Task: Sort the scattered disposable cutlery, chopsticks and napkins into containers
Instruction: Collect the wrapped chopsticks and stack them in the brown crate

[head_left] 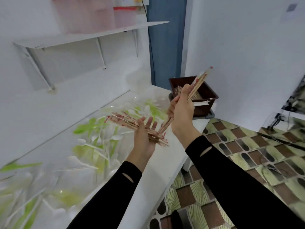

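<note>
R hand (181, 111) clenched round chopstick bundle (200, 80), tilted, over brown bin (204, 109) at table (158, 162) far corner. L hand (143, 138) palm up, fingers straight, loose chopsticks (122, 119) lying across it. Plastic cutlery (99, 138) scattered along table's wall side.

The thin tan wooden chopsticks (125, 121) lying on your left hand (144, 138) carry red printed bands and red tips; the tan chopstick bundle (198, 84) in your right hand (181, 111) ends in a red tip too. The rectangular plastic box (210, 96) is dark brown. Lime-green and white plastic cutlery (85, 128) covers the white table (156, 162). Your long sleeves (231, 171) are black. The floor tiles (247, 146) alternate brown, grey and pale green with fan-shaped line patterns. The door strip (165, 47) is blue.
</note>
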Demonstrator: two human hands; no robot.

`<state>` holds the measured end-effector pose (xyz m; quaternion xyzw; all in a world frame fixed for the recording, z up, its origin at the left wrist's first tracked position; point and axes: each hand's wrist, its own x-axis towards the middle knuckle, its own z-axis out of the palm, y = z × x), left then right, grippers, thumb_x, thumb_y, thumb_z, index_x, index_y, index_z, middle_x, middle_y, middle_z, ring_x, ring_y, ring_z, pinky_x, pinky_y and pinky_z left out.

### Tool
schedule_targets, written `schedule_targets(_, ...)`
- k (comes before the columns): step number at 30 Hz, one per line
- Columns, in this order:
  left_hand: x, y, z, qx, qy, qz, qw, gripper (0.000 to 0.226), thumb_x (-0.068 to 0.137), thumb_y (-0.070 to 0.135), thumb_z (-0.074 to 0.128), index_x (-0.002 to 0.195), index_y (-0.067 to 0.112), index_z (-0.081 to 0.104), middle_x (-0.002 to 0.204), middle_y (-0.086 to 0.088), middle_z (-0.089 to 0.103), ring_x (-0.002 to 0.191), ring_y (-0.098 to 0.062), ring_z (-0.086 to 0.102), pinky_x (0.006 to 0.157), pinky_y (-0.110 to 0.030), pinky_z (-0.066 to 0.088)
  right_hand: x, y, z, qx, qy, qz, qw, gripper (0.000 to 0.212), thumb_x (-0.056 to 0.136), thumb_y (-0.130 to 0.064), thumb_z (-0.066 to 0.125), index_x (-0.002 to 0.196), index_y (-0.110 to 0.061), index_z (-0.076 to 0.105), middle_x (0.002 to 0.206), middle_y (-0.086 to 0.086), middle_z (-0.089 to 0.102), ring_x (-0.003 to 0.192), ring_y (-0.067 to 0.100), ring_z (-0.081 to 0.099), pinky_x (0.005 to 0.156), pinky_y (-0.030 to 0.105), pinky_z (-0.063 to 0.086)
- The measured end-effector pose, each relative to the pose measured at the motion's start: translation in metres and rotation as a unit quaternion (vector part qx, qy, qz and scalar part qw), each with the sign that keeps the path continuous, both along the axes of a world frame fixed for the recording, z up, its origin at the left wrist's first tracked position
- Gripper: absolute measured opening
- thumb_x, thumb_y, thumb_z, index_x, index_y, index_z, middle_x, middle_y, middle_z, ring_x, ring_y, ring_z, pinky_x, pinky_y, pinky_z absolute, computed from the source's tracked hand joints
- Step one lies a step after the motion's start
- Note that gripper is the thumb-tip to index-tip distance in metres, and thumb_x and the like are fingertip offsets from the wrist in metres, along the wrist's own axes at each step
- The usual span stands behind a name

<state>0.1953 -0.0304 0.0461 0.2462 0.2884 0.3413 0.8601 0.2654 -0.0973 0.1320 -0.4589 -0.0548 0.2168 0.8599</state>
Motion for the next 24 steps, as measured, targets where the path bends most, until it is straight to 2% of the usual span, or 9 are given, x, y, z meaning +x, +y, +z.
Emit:
schedule_targets(2, 0.03, -0.004, -0.004, -0.009, 0.001, -0.028, 1.0, 0.026, 0.104, 0.042, 0.039, 0.112, 0.024, 0.056, 0.116, 0.0, 0.066, 0.113, -0.027, 0.06, 0.072, -0.038, 0.056, 0.017, 0.006, -0.015, -0.013, -0.028, 0.009, 0.999, 0.051, 0.095, -0.055, 0.049, 0.062, -0.017, 0.039, 0.046, -0.005, 0.034, 0.04, 0.011, 0.03, 0.041, 0.024, 0.029)
schedule_targets(4, 0.064, -0.004, -0.002, 0.0, 0.006, -0.057, 0.998, 0.033, 0.103, 0.039, 0.043, 0.125, 0.019, 0.056, 0.126, -0.005, 0.065, 0.113, -0.028, 0.062, 0.077, -0.039, 0.058, 0.04, 0.012, -0.033, -0.04, -0.07, 0.026, 0.996, 0.051, 0.093, -0.056, 0.052, 0.063, -0.016, 0.042, 0.048, -0.002, 0.039, 0.042, 0.012, 0.037, 0.047, 0.027, 0.037)
schedule_targets(6, 0.086, 0.001, 0.0, 0.032, 0.014, -0.079, 0.996, 0.039, 0.101, 0.036, 0.048, 0.131, 0.012, 0.056, 0.123, -0.013, 0.067, 0.108, -0.029, 0.066, 0.084, -0.042, 0.056, 0.056, 0.015, -0.044, -0.06, -0.11, 0.052, 0.991, 0.052, 0.092, -0.057, 0.051, 0.064, -0.013, 0.044, 0.05, 0.003, 0.042, 0.045, 0.017, 0.042, 0.058, 0.034, 0.044)
schedule_targets(9, 0.133, 0.013, 0.008, 0.051, 0.009, -0.091, 0.994, 0.025, 0.101, 0.027, 0.051, 0.122, 0.016, 0.057, 0.104, -0.01, 0.072, 0.092, -0.024, 0.07, 0.078, -0.04, 0.058, 0.106, 0.021, -0.039, -0.055, -0.126, 0.064, 0.988, 0.048, 0.101, -0.047, 0.043, 0.069, -0.012, 0.047, 0.048, 0.007, 0.042, 0.041, 0.02, 0.041, 0.061, 0.038, 0.047)
schedule_targets(10, 0.147, 0.019, 0.011, 0.05, 0.004, -0.091, 0.995, 0.022, 0.101, 0.026, 0.05, 0.121, 0.016, 0.057, 0.106, -0.009, 0.072, 0.095, -0.024, 0.07, 0.078, -0.04, 0.059, 0.123, 0.022, -0.033, -0.06, -0.13, 0.064, 0.988, 0.046, 0.102, -0.045, 0.04, 0.071, -0.012, 0.047, 0.048, 0.006, 0.044, 0.04, 0.019, 0.043, 0.058, 0.035, 0.047)
schedule_targets(14, 0.208, 0.048, 0.031, 0.087, -0.01, -0.071, 0.994, 0.036, 0.101, 0.026, 0.051, 0.133, 0.009, 0.05, 0.124, -0.009, 0.067, 0.111, -0.025, 0.066, 0.089, -0.045, 0.056, 0.198, 0.026, -0.012, -0.117, -0.162, 0.042, 0.979, 0.043, 0.105, -0.043, 0.033, 0.081, -0.012, 0.052, 0.053, 0.004, 0.051, 0.045, 0.017, 0.05, 0.054, 0.03, 0.049)
schedule_targets(18, 0.267, 0.078, 0.039, 0.167, -0.017, -0.068, 0.983, 0.011, 0.103, 0.016, 0.045, 0.114, 0.017, 0.049, 0.113, -0.007, 0.069, 0.102, -0.023, 0.068, 0.084, -0.038, 0.057, 0.268, 0.039, -0.018, -0.149, -0.164, 0.02, 0.975, 0.04, 0.106, -0.041, 0.031, 0.09, -0.009, 0.051, 0.057, 0.006, 0.052, 0.049, 0.018, 0.049, 0.051, 0.03, 0.043)
schedule_targets(21, 0.304, 0.092, 0.033, 0.228, 0.002, -0.081, 0.97, 0.027, 0.104, 0.014, 0.043, 0.13, 0.021, 0.039, 0.11, -0.006, 0.069, 0.102, -0.023, 0.068, 0.086, -0.038, 0.056, 0.309, 0.051, -0.033, -0.205, -0.177, 0.005, 0.963, 0.043, 0.105, -0.044, 0.03, 0.09, -0.011, 0.053, 0.062, 0.006, 0.055, 0.056, 0.019, 0.052, 0.057, 0.032, 0.043)
schedule_targets(24, 0.328, 0.099, 0.017, 0.275, 0.061, -0.099, 0.954, 0.046, 0.103, 0.015, 0.048, 0.143, 0.023, 0.028, 0.115, -0.011, 0.069, 0.102, -0.025, 0.07, 0.09, -0.04, 0.056, 0.336, 0.062, -0.053, -0.3, -0.222, 0.0, 0.928, 0.048, 0.104, -0.049, 0.028, 0.087, -0.015, 0.056, 0.07, 0.002, 0.06, 0.067, 0.015, 0.057, 0.069, 0.031, 0.047)
